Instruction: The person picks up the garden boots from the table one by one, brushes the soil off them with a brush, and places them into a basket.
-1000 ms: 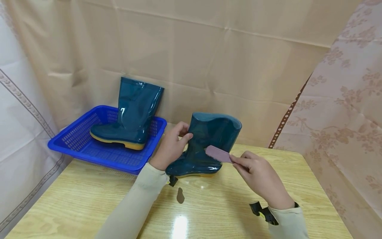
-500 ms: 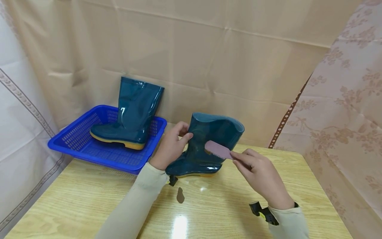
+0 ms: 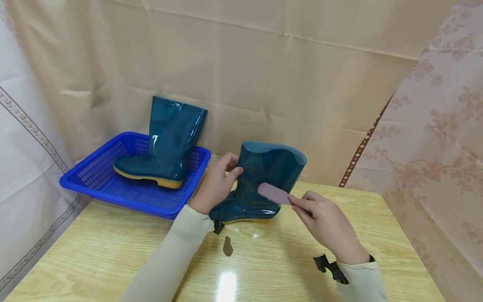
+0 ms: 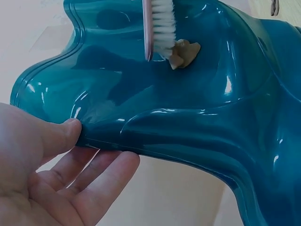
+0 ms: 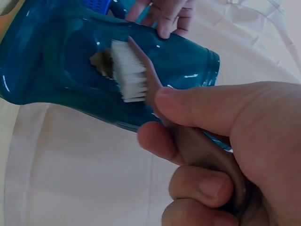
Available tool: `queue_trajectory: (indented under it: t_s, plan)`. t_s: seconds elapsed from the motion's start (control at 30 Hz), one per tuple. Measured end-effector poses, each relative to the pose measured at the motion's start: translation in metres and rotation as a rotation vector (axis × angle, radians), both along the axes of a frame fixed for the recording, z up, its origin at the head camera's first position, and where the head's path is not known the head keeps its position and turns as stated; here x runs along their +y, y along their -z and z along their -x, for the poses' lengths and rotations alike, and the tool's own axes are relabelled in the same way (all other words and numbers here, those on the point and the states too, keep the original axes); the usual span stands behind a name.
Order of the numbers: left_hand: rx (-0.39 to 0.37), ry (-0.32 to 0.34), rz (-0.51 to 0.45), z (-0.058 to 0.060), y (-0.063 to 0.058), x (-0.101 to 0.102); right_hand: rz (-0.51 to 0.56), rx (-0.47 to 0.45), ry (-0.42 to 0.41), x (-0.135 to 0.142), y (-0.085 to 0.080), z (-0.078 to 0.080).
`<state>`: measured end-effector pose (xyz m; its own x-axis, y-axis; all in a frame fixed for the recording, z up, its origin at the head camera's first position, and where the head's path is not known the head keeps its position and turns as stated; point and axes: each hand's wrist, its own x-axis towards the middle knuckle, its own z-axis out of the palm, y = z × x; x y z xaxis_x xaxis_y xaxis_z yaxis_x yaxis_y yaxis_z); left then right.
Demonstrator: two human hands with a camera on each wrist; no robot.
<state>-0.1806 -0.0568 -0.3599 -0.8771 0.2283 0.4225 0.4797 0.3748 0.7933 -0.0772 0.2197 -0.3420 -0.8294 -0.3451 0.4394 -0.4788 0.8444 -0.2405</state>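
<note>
A dark teal rain boot (image 3: pixel 264 172) with a yellow sole stands on the table, its toe to the left. My left hand (image 3: pixel 215 184) holds the boot's shaft at the front edge, with the thumb (image 4: pixel 61 136) on the near face. In my right hand (image 3: pixel 328 224) I grip the handle of a pinkish brush (image 3: pixel 274 194), its bristles turned to the shaft. White bristles (image 5: pixel 127 73) meet a lumpy brown patch (image 4: pixel 185 54) on the boot in both wrist views. That patch is hidden behind the brush in the head view.
A second teal boot (image 3: pixel 171 138) stands in a blue plastic basket (image 3: pixel 113 199) at the left. A flat brown spot (image 3: pixel 227 246) lies on the wooden table (image 3: pixel 264 268) near the front. Beige cloth (image 3: pixel 245 75) hangs behind the table.
The brush rose a little on the shaft, then came back down over the brown patch. The boot's top swayed slightly right and back. My left hand keeps its place.
</note>
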Motion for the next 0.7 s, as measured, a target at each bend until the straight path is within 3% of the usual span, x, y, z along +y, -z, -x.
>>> queue_trajectory:
  t_s: [0.27,0.43,0.7]
  plan:
    - [-0.009,-0.015,0.004,-0.0013,-0.0010,0.0005,-0.031,-0.062,0.003,0.0016,-0.0041,-0.0009]
    - [-0.012,-0.021,0.009,-0.0026,-0.0024,0.0012,0.005,-0.069,0.019,0.0007,-0.0040,-0.0009]
    - [-0.010,-0.026,0.011,-0.0037,-0.0039,0.0017,0.104,0.057,-0.026,-0.0020,0.0051,0.0077]
